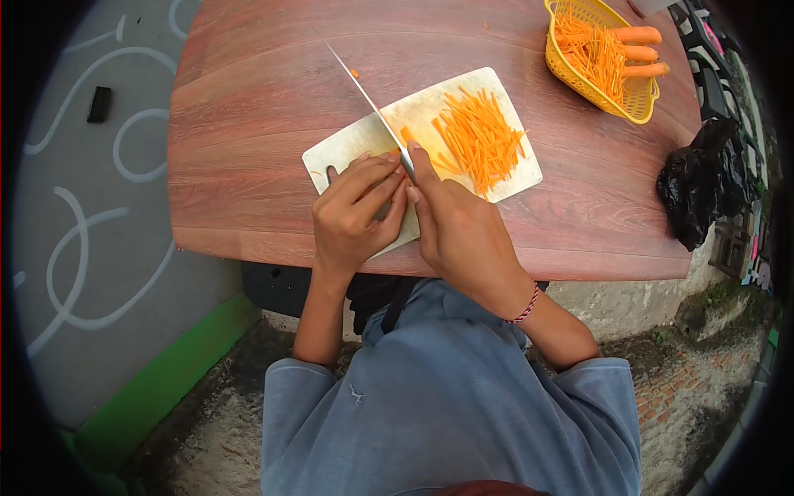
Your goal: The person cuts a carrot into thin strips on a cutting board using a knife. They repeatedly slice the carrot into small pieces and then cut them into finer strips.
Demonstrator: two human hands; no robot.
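A white cutting board (514, 169) lies tilted on the wooden table, with a heap of thin carrot strips (480, 139) on its right half. My right hand (459, 223) is closed around the handle of a knife (370, 97), whose long blade points up and left across the board. Left of the blade, my left hand (357, 207) has its fingers bent together over a piece of carrot at the board's lower left. Most of that piece is hidden by my fingers. A small carrot bit (354, 73) rests beside the blade, beyond the board.
On the table (248, 124), a yellow basket (571, 78) at the upper right holds shredded carrot and several whole carrots (641, 54). A black plastic bag (703, 182) hangs at the right edge. A dark object (99, 105) lies on the grey surface at left.
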